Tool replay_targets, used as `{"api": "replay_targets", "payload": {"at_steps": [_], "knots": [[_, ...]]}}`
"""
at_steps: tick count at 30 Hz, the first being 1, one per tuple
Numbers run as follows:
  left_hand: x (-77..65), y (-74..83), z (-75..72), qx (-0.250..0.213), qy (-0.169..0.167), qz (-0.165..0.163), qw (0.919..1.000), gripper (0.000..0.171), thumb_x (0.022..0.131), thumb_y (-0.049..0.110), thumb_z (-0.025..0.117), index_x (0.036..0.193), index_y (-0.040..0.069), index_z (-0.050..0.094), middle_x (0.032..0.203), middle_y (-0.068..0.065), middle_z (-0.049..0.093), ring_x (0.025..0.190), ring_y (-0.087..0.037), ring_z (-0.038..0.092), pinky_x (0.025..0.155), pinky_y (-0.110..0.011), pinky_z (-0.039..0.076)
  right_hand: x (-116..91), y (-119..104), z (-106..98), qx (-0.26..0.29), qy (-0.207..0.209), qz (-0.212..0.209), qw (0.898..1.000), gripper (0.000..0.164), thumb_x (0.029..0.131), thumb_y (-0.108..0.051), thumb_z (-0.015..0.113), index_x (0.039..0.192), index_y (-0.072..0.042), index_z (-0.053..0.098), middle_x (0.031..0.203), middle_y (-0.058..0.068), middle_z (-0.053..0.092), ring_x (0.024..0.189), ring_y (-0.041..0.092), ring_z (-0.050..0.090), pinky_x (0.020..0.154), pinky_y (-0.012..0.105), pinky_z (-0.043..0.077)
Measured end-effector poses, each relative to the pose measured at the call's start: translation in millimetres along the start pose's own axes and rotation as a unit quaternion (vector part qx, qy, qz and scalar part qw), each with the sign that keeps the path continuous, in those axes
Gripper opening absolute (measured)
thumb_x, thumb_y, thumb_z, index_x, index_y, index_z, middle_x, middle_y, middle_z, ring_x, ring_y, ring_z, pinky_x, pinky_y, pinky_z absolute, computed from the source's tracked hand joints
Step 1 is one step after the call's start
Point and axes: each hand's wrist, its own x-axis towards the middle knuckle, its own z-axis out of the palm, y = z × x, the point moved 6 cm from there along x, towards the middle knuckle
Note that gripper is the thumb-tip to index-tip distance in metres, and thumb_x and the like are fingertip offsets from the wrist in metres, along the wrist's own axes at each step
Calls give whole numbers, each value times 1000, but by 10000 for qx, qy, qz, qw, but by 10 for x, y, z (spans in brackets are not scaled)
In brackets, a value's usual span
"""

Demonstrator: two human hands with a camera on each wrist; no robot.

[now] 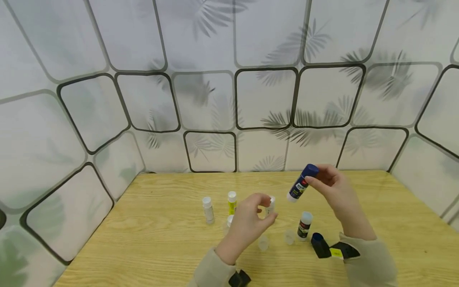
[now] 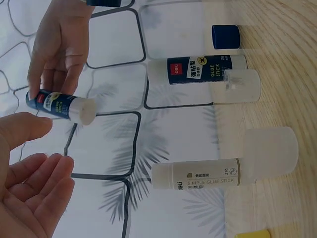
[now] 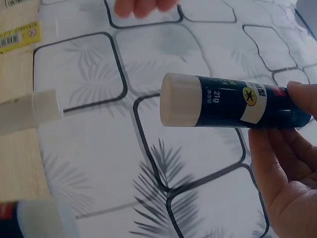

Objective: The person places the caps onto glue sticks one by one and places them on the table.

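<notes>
My right hand [image 1: 337, 191] grips a navy glue stick [image 1: 299, 185] above the table, thumb on one side and fingers on the other. The stick tilts, its blue cap up and white base down, as the right wrist view also shows its pale end [image 3: 181, 100]. My left hand [image 1: 247, 219] hovers to the left of it, fingers loosely bent, thumb apart, nothing held. Beyond the left hand stands a white glue stick [image 1: 271, 204], partly covered by its fingers. Below the held stick stands a dark-labelled glue stick [image 1: 304, 228] with a translucent top.
Left of the hands stand a white glue stick [image 1: 208, 210] and a yellow one [image 1: 232, 201]; another white top [image 1: 230, 219] is partly hidden by the left hand. Translucent caps [image 1: 263, 243] lie nearer me, and a blue cap [image 2: 226, 37] is on the wooden table [image 1: 154, 247]. Patterned cloth [image 1: 265, 99] rises behind.
</notes>
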Motion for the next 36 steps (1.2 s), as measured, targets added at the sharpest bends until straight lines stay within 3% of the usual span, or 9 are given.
{"api": "replay_targets", "payload": {"at_steps": [7,10,16,21,23,25,28,32,36], "knots": [[4,4,-8,113,-42,105,9999,23,74,13,70,92,3,59,85,0,60,78,-7,55,65,-12,44,35,219,-407,-299,288,262,9988,27,85,-25,59,109,-17,52,91,-18,54,84,-3,52,71,9,39],[8,8,-6,127,-61,96,9999,21,74,11,69,91,4,59,84,0,60,78,-7,55,66,-12,44,36,289,-512,-354,359,336,9982,26,84,-26,60,108,-20,52,92,-18,54,85,-3,51,70,8,39],[1,11,-18,229,-70,93,9997,17,74,9,68,88,5,59,84,0,60,78,-7,55,66,-12,44,59,403,-578,-633,349,490,9962,38,84,-31,59,114,-10,51,91,-19,53,86,-3,50,69,10,38],[0,4,-10,273,-99,101,9995,16,74,9,67,88,6,59,84,1,60,78,-6,55,66,-13,44,94,519,-603,-899,277,651,9934,52,85,-33,57,121,3,46,89,-24,50,84,-8,46,83,35,39],[0,3,-8,307,-112,98,9994,16,74,9,67,87,6,59,83,1,60,77,-6,55,66,-12,44,107,583,-601,-926,248,748,9926,56,85,-34,56,123,5,44,91,-21,50,83,-9,44,84,48,36],[1,3,-7,338,-125,88,9993,16,74,9,67,87,7,59,83,2,60,77,-6,55,66,-12,44,122,651,-597,-969,219,813,9917,58,86,-35,55,124,6,43,93,-16,51,82,-10,43,85,50,36],[3,4,-7,381,-131,88,9992,16,74,10,67,87,7,59,83,2,60,77,-6,56,66,-12,44,137,744,-583,-1066,173,905,9900,60,86,-36,54,126,7,41,105,5,55,84,-6,43,86,53,35],[3,13,-6,432,-152,110,9989,16,74,10,67,88,7,59,83,2,60,77,-7,56,66,-12,44,146,866,-565,-1185,98,983,9880,59,88,-35,52,126,9,40,118,28,46,97,19,50,85,53,36],[5,21,-6,472,-174,102,9987,17,74,11,67,88,7,59,83,2,60,77,-7,56,66,-12,44,142,988,-560,-1280,4,1033,9864,61,90,-33,49,127,12,34,120,32,42,108,41,41,85,54,35]]}}
